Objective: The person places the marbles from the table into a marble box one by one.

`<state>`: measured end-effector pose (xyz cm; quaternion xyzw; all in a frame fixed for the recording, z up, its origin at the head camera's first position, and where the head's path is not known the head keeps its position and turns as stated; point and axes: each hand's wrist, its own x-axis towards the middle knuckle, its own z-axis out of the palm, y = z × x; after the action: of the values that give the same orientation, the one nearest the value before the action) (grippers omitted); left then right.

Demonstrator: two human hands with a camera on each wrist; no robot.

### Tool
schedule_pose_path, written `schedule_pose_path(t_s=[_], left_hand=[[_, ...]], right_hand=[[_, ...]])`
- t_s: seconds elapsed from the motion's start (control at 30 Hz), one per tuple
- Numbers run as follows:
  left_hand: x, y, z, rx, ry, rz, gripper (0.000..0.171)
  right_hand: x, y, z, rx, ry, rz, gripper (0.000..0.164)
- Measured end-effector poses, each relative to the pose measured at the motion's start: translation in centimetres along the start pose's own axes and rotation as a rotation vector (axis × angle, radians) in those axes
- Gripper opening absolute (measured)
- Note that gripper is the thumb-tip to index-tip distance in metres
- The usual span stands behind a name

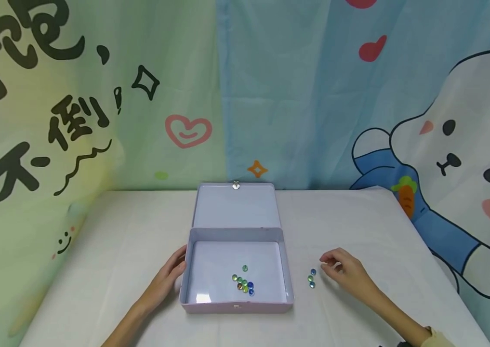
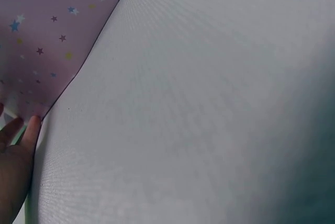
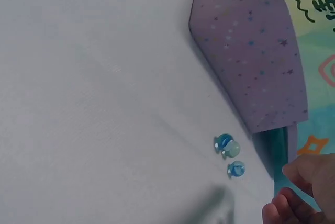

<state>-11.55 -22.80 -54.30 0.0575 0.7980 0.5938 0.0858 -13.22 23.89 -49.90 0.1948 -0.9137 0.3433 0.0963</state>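
Note:
A shallow metal box (image 1: 210, 308), white inside and pink with little stars outside, stands with its hinged lid (image 1: 237, 207) raised at the back. Inside it lies a loose cluster of several green, blue and amber glass marbles (image 1: 245, 283). My left hand (image 1: 166, 277) rests against the box's left wall, its fingertips (image 2: 32, 124) touching the side. To the right of the box, three marbles (image 1: 311, 278) lie on the table in a short row. Just right of them hovers my right hand (image 1: 349, 274), fingers loosely bent, with nothing visible between the thumb and fingertips (image 3: 269, 213).
A white cloth covers the table (image 1: 357, 221). Behind it hangs a printed curtain (image 1: 271, 96) with hearts, dark writing and a white cartoon animal, reaching down along both sides of the table.

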Motion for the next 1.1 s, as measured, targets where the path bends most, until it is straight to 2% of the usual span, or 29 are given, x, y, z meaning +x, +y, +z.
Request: schedule_pose_path(t_s=[0.17,0.37,0.77,1.1], left_hand=[[0.0,0.2,0.0,-0.002,-0.001,0.000,0.050],[0.1,0.3,0.1,-0.002,0.002,0.001,0.051],[0.1,0.4,0.1,-0.014,-0.003,-0.004,0.051],[0.0,0.3,0.3,-0.007,0.006,-0.016,0.052]], right_hand=[[-0.1,0.7,0.4,0.018,-0.014,0.028,0.018],[-0.3,1.3,1.1,0.039,-0.045,-0.013,0.024],[-0.2,1.4,1.5,0.046,-0.077,0.013,0.023],[-0.1,1.9,2.2,0.081,-0.090,-0.143,0.025]])
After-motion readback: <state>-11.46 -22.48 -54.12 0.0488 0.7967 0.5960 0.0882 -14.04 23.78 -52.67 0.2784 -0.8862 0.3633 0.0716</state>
